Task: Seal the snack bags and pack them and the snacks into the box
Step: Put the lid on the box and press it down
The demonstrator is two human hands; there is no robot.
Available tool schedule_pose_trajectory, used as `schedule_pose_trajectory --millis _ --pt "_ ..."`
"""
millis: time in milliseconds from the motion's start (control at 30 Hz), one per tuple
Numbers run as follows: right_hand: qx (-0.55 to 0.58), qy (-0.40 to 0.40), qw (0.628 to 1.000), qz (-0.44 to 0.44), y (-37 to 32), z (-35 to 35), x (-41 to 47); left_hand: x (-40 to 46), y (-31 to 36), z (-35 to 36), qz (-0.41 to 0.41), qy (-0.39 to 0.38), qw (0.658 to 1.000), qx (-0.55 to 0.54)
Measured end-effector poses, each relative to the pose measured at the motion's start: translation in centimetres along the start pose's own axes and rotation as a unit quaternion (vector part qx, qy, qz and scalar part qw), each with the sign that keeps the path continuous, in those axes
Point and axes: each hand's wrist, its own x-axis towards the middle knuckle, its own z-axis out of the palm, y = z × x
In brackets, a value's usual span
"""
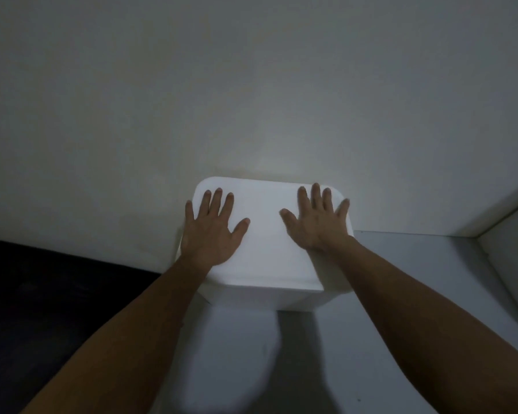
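I am pressing both palms flat on the lid of one white box [263, 234], a smooth, matte container with rounded corners. My left hand [211, 231] is lying spread, fingers fanned, near the lid's left edge; my right hand [317, 222] is lying spread likewise near its right edge, the two well apart. The box is sitting at the far left corner of a pale grey bench [401, 279], against a plain white wall [251, 85]. Something dark [42, 294] is lying beyond the bench's left edge.
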Motion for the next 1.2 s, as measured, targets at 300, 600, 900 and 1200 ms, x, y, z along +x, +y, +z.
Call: schedule_pose_trajectory --millis 300,600,900,1200 --pt "0.003 -0.154 0.978 -0.142 2.4 -1.0 -8.0 -1.6 -0.5 -2.7 0.123 -0.214 0.965 -0.088" --pt "-0.056 -0.113 0.982 -0.137 1.9 0.0 -8.6 -4.0 0.7 -1.6 0.172 -0.147 0.974 0.022" --pt "-0.066 -0.038 0.984 -0.162 2.2 0.4 -10.0 -5.6 0.6 -1.0 0.181 -0.079 0.980 0.037" --pt "-0.063 -0.029 0.984 -0.161 2.6 -0.1 -8.4 -4.6 1.4 -0.8 0.148 -0.074 0.985 0.047"
